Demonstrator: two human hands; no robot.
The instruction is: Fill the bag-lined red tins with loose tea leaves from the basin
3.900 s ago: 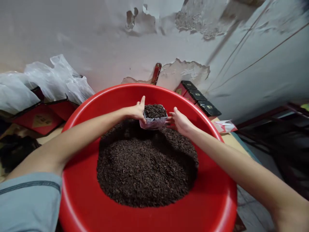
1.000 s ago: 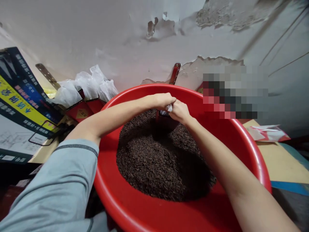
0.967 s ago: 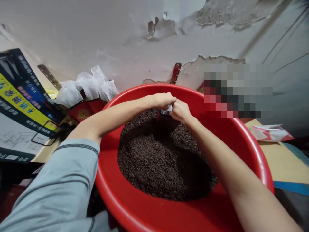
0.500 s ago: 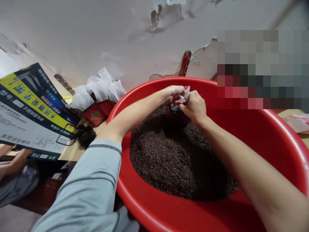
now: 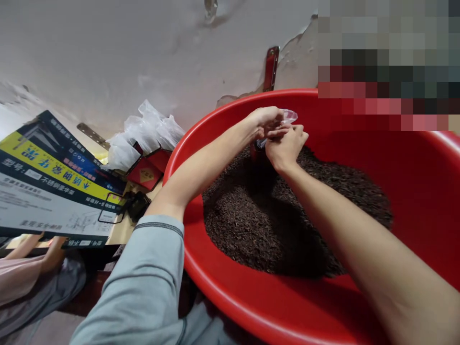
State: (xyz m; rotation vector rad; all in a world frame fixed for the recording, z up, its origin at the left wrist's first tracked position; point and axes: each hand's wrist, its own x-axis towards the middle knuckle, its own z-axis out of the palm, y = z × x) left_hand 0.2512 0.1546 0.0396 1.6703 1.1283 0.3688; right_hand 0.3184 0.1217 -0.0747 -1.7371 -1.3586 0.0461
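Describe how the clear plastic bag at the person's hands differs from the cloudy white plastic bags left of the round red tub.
The clear plastic bag is between the left hand and right hand; the cloudy white plastic bags stand apart from both. Little of the clear bag shows; the white bags billow widely from black-edged red boxes. Both look like thin plastic.

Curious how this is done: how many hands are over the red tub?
2: the left hand and right hand, close together at the clear plastic. None looks hidden there.

The right hand [image 5: 286,147] hides most of what seems a box [image 5: 256,153].
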